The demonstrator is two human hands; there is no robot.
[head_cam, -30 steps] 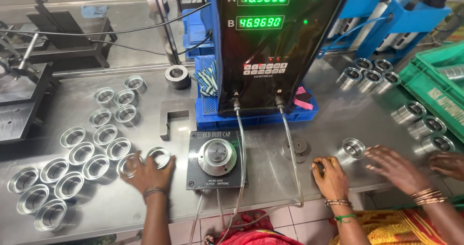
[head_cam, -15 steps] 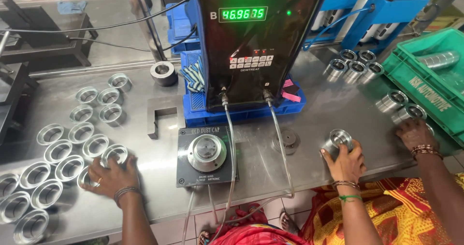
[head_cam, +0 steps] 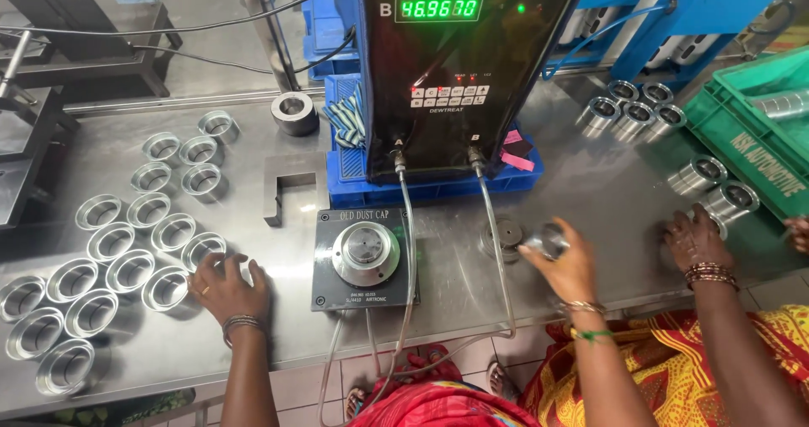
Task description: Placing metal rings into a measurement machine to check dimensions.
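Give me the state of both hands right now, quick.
Left hand: open, flat on the steel table, fingertips at a metal ring.
Right hand: closed around a small metal cylinder, held just above the table.

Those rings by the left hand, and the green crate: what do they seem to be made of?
The rings look like machined metal, likely steel: silvery, bright reflections on the walls. The green crate looks like moulded plastic: an even, dull colour with ribbed walls.
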